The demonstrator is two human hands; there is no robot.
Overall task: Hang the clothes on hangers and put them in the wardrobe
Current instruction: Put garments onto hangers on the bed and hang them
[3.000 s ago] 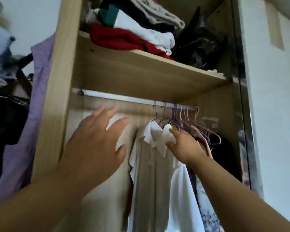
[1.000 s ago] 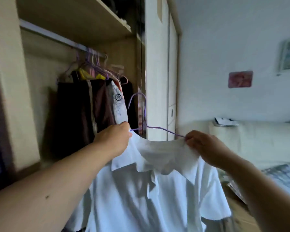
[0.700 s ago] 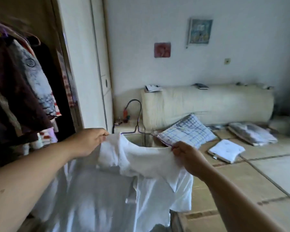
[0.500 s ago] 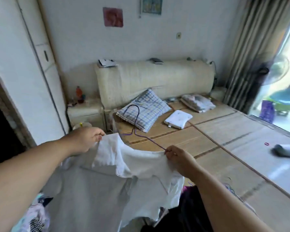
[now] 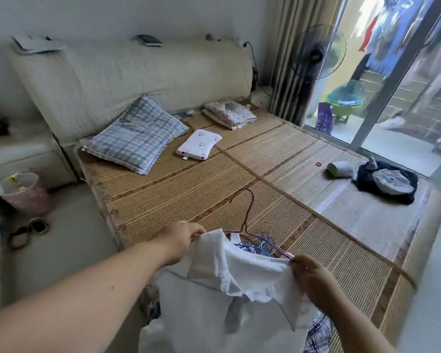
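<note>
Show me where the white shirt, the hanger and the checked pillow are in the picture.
white shirt (image 5: 214,314), head view, front below the collar.
hanger (image 5: 246,189), head view, top of its hook.
checked pillow (image 5: 135,135), head view, middle of its cover.

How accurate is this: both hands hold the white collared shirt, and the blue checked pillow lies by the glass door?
Wrong pillow spot: the head view shows the blue checked pillow against the cream padded headboard. The left hand and right hand do hold the white collared shirt.
</note>
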